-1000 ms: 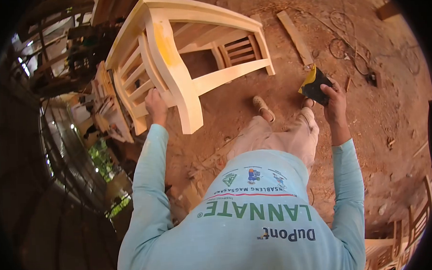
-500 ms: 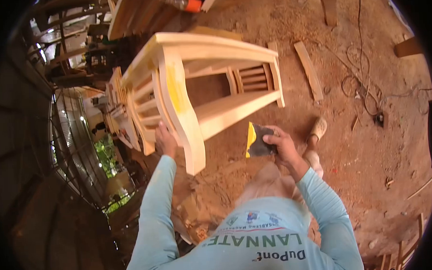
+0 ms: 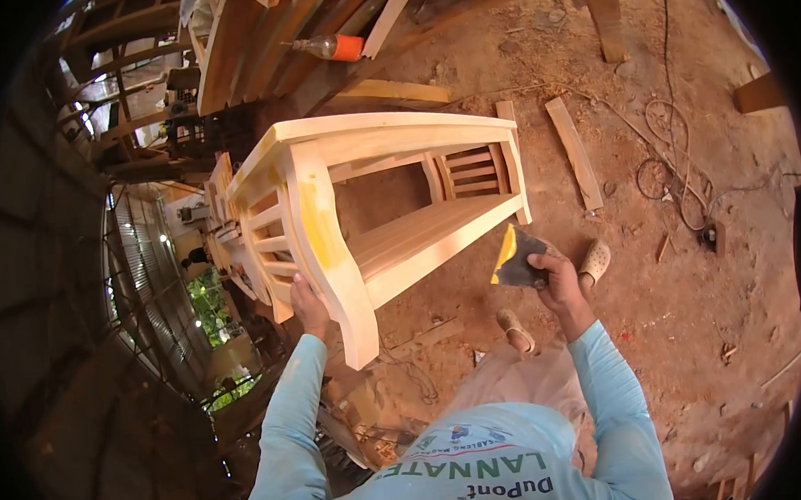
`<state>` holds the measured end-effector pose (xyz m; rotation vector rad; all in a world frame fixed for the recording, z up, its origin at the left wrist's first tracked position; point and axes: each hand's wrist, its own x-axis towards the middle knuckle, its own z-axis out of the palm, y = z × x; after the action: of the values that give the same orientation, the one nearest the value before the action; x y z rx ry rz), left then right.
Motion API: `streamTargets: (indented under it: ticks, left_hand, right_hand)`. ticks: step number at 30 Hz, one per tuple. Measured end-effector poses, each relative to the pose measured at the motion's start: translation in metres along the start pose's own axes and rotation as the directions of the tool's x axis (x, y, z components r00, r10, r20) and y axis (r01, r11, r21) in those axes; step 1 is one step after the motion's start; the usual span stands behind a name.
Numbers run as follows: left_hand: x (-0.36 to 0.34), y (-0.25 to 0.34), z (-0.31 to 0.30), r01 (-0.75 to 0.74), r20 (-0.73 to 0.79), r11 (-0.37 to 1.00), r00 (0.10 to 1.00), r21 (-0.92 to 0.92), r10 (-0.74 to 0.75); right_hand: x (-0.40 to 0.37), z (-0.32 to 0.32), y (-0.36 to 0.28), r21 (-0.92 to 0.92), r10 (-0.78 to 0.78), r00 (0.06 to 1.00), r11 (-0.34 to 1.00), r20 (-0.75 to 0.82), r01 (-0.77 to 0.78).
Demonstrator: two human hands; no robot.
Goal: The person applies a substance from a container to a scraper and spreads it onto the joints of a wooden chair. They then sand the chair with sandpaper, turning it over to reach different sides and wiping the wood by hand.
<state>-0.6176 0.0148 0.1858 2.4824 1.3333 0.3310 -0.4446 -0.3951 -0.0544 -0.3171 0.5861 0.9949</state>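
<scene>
A pale wooden table (image 3: 395, 128) with slatted ends and a lower shelf stands in front of me. Yellow filler (image 3: 317, 213) is smeared down its near curved leg. My left hand (image 3: 308, 306) grips the slatted end beside that leg, some fingers hidden behind the wood. Off to the right of the table, my right hand (image 3: 558, 283) pinches a flat black putty spreader (image 3: 522, 261) with yellow filler along its left edge. The spreader is apart from the wood.
Sandals (image 3: 596, 261) are on my feet on the dirt floor. Right of the table lie a loose plank (image 3: 575, 153) and a coiled cable (image 3: 674, 162). Behind it, stacked boards (image 3: 258, 51) carry a bottle with an orange label (image 3: 329, 47).
The table sits lower in view as my head view shifts. My right hand has moved right with the spreader, farther from the near leg. My left hand stays on the table.
</scene>
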Motion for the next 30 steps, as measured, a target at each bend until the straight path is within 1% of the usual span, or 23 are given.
streamTargets:
  ticks: [2,5,7,8,9,10,13,15,16,19,21,24,27,28,29,30]
  left_hand:
    - [0.002,-0.006,0.002,-0.036,-0.021,0.999,0.999,0.022,0.036]
    - [0.001,-0.005,0.003,-0.087,0.001,0.996,0.996,-0.020,0.087]
    - [-0.015,0.036,0.005,0.105,0.043,0.986,0.994,-0.127,-0.100]
    - [-0.011,0.026,0.005,0.063,0.009,0.997,0.998,-0.040,-0.062]
    - [-0.004,0.016,0.005,0.023,0.024,0.998,0.999,-0.059,-0.021]
    - [-0.002,0.006,0.005,0.026,0.030,0.999,0.999,-0.040,-0.025]
    - [-0.004,0.017,0.002,0.017,0.043,0.999,0.999,0.032,-0.018]
    - [-0.001,0.011,0.001,0.046,0.056,0.999,0.997,0.006,-0.047]
    - [0.000,0.008,0.000,0.061,0.060,0.998,0.996,-0.006,-0.060]
    - [-0.001,0.010,0.000,0.017,0.042,0.996,0.999,0.085,-0.021]
    - [-0.002,0.013,0.002,0.036,0.045,0.997,0.998,0.063,-0.039]
    - [-0.003,0.017,0.002,0.051,0.020,0.996,0.998,0.077,-0.052]
    - [-0.002,0.016,0.003,0.071,0.016,0.996,0.997,0.056,-0.072]
    - [-0.003,0.014,0.002,0.083,0.020,0.996,0.996,0.041,-0.084]
    - [-0.004,0.016,0.003,0.040,0.018,0.996,0.999,0.080,-0.041]
    - [-0.005,0.020,0.003,-0.003,0.016,0.993,1.000,0.119,0.001]
  right_hand:
    - [-0.003,-0.007,-0.004,0.015,0.000,0.998,1.000,-0.060,0.001]
    - [0.009,-0.038,-0.002,0.001,-0.044,0.999,0.999,-0.018,0.044]
    - [0.003,-0.057,0.001,-0.011,-0.039,0.998,0.999,-0.043,0.038]
    - [0.002,-0.058,-0.003,-0.022,-0.039,0.998,0.999,-0.056,0.037]
    - [0.002,-0.065,-0.004,-0.026,-0.036,0.996,0.999,-0.078,0.034]
    - [0.003,-0.070,-0.004,-0.030,-0.036,0.995,0.999,-0.095,0.033]
    - [0.000,-0.088,0.000,-0.023,-0.014,0.990,1.000,-0.140,0.011]
    - [0.001,-0.094,0.002,-0.005,-0.013,0.986,1.000,-0.164,0.012]
    - [0.001,-0.096,0.004,-0.003,-0.010,0.989,1.000,-0.151,0.009]
    - [0.001,-0.096,0.005,-0.006,-0.014,0.991,1.000,-0.131,0.013]
    - [0.002,-0.096,0.010,-0.014,-0.029,0.989,1.000,-0.148,0.027]
    - [0.003,-0.091,0.016,-0.027,0.006,0.983,1.000,-0.181,-0.011]
    - [0.013,-0.084,0.040,-0.075,0.018,0.984,0.997,-0.178,-0.032]
    - [0.021,-0.085,0.054,-0.114,0.024,0.991,0.993,-0.131,-0.039]
    - [0.023,-0.069,0.063,-0.199,-0.008,0.986,0.980,-0.167,-0.026]
    - [0.028,-0.055,0.068,-0.212,0.055,0.987,0.973,-0.149,-0.086]
